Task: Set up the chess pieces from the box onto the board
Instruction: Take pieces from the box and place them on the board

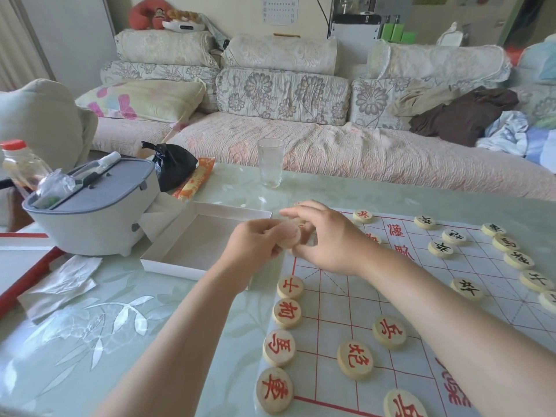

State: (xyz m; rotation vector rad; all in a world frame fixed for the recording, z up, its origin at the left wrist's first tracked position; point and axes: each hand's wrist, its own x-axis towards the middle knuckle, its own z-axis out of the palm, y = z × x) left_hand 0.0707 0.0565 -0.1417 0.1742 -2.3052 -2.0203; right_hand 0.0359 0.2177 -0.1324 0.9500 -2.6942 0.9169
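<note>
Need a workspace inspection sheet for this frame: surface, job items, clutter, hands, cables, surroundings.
Surface: pale green glass tabletop with leaf pattern.
Job's things: white board sheet with red grid; red-lettered wooden discs along its left side; black-lettered wooden discs at its right; shallow white box beside board, no pieces seen inside.
Clutter: grey lidded plastic bin, clear glass tumbler, black plastic bag, crumpled white tissues.
Hands: left hand grips a plain-faced wooden disc; right hand curled over it, grip unclear.
Cables: black cable on far wall.
Surroundings: floral sofa with brown garment.
</note>
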